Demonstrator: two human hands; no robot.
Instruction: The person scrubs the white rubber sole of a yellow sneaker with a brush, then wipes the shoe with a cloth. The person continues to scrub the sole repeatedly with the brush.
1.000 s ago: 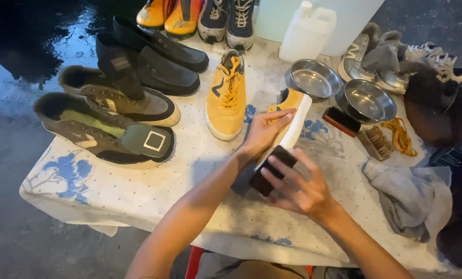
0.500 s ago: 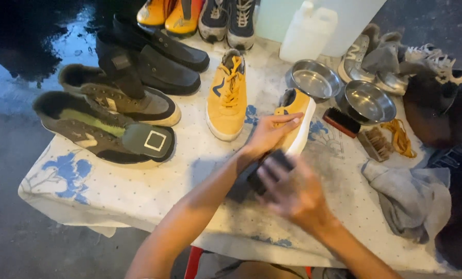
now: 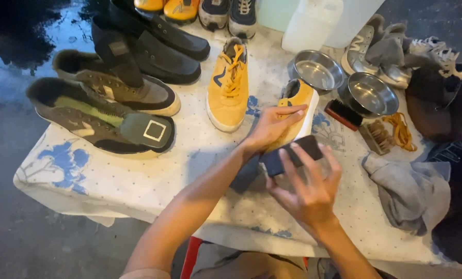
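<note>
shoe (image 3: 299, 106): yellow, white sole
brush (image 3: 292, 155): dark
cloth (image 3: 102, 181): white, blue flowers
bowls (image 3: 316, 71): silver
rag (image 3: 409, 188): grey

Warm, yellowish light falls from above onto the table (image 3: 138, 181), so the cloth in front of me is bright while the wet floor (image 3: 29, 36) at the far left stays dark, with a pale blue sheen of glare. The 2 metal bowls (image 3: 316, 70) catch soft highlights. My left hand (image 3: 272, 126) casts a shadow on the cloth. My right hand (image 3: 308, 191) is slightly motion-blurred. The right edge sinks into dimness.
</note>
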